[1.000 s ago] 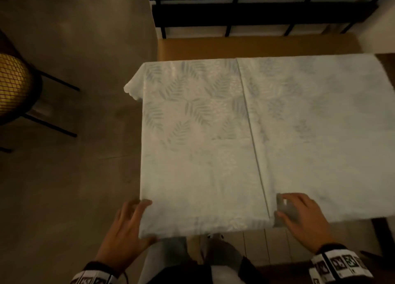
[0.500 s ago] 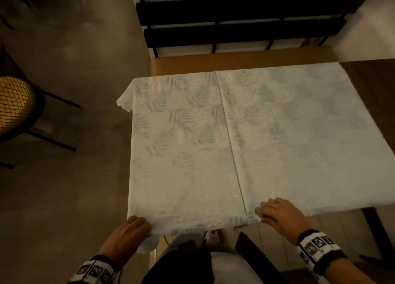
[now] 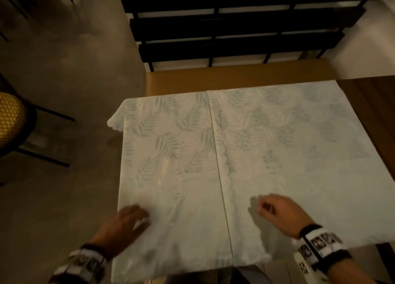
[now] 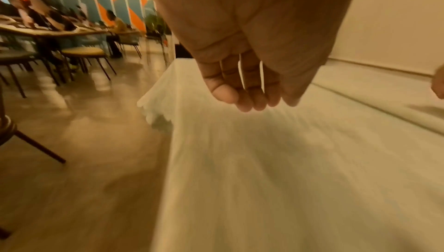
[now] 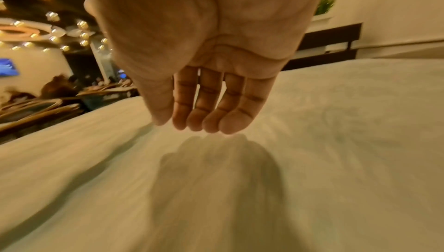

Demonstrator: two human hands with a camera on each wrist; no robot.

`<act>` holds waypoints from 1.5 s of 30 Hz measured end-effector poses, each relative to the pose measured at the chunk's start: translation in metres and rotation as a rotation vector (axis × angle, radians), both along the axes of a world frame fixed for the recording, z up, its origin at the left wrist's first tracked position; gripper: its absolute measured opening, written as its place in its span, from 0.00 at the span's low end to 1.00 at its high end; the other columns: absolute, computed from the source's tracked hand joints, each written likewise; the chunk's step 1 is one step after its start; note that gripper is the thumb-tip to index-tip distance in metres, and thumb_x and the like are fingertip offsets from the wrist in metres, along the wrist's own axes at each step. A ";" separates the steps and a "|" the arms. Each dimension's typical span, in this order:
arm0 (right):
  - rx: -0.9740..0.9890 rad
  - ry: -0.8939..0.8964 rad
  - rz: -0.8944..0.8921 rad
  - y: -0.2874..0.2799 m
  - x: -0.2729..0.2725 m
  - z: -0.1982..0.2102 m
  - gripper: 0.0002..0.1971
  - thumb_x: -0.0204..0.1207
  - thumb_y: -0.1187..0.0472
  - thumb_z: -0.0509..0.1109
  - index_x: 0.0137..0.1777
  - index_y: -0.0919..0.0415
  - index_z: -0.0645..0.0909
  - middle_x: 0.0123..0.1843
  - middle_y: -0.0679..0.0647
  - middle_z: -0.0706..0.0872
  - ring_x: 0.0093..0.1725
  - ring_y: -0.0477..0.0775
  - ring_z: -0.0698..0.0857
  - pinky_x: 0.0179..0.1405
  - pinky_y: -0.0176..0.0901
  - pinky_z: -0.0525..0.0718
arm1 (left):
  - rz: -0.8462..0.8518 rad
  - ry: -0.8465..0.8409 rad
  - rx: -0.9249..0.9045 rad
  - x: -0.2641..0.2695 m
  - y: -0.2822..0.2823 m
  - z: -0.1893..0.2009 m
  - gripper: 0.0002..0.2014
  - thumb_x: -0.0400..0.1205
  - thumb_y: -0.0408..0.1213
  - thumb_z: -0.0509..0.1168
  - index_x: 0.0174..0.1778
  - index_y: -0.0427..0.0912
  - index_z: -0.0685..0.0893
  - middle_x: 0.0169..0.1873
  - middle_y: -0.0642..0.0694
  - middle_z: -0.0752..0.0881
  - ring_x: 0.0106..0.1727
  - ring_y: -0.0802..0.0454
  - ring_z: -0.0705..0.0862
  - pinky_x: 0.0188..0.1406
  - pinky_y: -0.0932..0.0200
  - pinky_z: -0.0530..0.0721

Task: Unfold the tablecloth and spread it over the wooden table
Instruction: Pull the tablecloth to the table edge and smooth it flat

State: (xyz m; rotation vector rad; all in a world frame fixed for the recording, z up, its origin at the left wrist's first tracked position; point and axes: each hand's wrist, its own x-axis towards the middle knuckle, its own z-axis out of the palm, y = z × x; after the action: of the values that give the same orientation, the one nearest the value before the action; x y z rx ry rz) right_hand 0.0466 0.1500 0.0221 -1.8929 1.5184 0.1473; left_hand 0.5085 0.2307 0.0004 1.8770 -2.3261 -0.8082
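Note:
A pale tablecloth [image 3: 171,155] with a faint leaf print lies flat over the table, and a straight fold edge [image 3: 218,166] runs from front to back. Its left corner [image 3: 114,121] hangs off the table's side. My left hand [image 3: 139,217] is over the cloth near the front left, blurred, with fingers relaxed. The left wrist view shows this hand [image 4: 252,102] just above the cloth [image 4: 288,161], holding nothing. My right hand [image 3: 259,207] hovers right of the fold, fingers loosely bent. In the right wrist view it [image 5: 199,125] is empty above its shadow on the cloth [image 5: 336,142].
Bare dark wood of the table [image 3: 374,104] shows at the right. A tan bench [image 3: 235,78] and black slatted rails [image 3: 235,31] stand behind. A chair with a yellow seat [image 3: 10,119] is on the concrete floor at the left.
Both hands have left the cloth's front edge and moved forward over the cloth. They no longer hold the edge.

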 end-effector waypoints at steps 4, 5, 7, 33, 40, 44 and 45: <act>-0.276 0.008 -0.245 -0.150 -0.028 -0.009 0.06 0.77 0.52 0.72 0.47 0.54 0.88 0.45 0.57 0.89 0.42 0.60 0.86 0.47 0.49 0.85 | 0.235 -0.016 -0.144 -0.011 -0.164 0.002 0.12 0.80 0.45 0.70 0.55 0.43 0.89 0.52 0.45 0.89 0.50 0.44 0.88 0.55 0.54 0.82; -0.317 0.008 -0.279 -0.191 -0.032 -0.011 0.06 0.77 0.53 0.72 0.47 0.54 0.88 0.46 0.59 0.89 0.43 0.62 0.86 0.48 0.49 0.85 | 0.308 -0.030 -0.154 -0.012 -0.203 0.001 0.12 0.80 0.42 0.71 0.57 0.42 0.88 0.55 0.42 0.89 0.51 0.41 0.88 0.57 0.51 0.82; -0.399 -0.002 -0.324 -0.268 -0.040 -0.013 0.07 0.76 0.55 0.72 0.50 0.55 0.88 0.50 0.60 0.89 0.47 0.64 0.87 0.50 0.51 0.85 | 0.433 -0.080 -0.127 -0.012 -0.273 0.001 0.14 0.82 0.41 0.69 0.63 0.43 0.85 0.62 0.39 0.86 0.57 0.37 0.85 0.63 0.45 0.80; -0.251 -0.229 -0.250 -0.237 0.006 -0.042 0.20 0.74 0.36 0.62 0.41 0.54 0.80 0.38 0.50 0.84 0.38 0.55 0.83 0.42 0.52 0.85 | 0.079 -0.133 -0.350 -0.106 -0.336 -0.033 0.23 0.83 0.37 0.64 0.75 0.44 0.74 0.72 0.39 0.76 0.66 0.37 0.78 0.67 0.38 0.78; 0.123 -0.001 -0.130 -0.030 0.103 -0.029 0.25 0.72 0.31 0.62 0.57 0.50 0.76 0.56 0.51 0.79 0.55 0.57 0.79 0.43 0.50 0.78 | -0.952 -0.276 -0.382 -0.193 -0.286 -0.017 0.17 0.71 0.30 0.66 0.54 0.50 0.83 0.61 0.45 0.84 0.67 0.38 0.79 0.67 0.46 0.77; 0.057 -0.059 -0.303 0.002 0.118 -0.028 0.20 0.82 0.50 0.57 0.72 0.53 0.72 0.64 0.57 0.81 0.62 0.61 0.81 0.59 0.52 0.82 | -1.098 -0.374 -0.255 -0.201 -0.281 0.016 0.06 0.68 0.35 0.60 0.38 0.49 0.78 0.36 0.49 0.83 0.42 0.43 0.81 0.56 0.55 0.69; 0.058 -0.141 -0.423 0.005 0.113 -0.024 0.19 0.83 0.50 0.56 0.71 0.53 0.73 0.61 0.57 0.84 0.58 0.60 0.84 0.58 0.51 0.83 | -1.105 -0.431 -0.225 -0.201 -0.281 0.021 0.07 0.68 0.38 0.62 0.41 0.49 0.79 0.38 0.50 0.83 0.42 0.43 0.81 0.58 0.54 0.70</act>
State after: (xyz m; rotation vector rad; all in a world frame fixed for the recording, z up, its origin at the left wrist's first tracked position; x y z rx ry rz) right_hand 0.1595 0.1551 -0.0021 -1.4653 1.7553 -0.1298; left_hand 0.3072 -0.0503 0.0209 0.5791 -3.5062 -0.0889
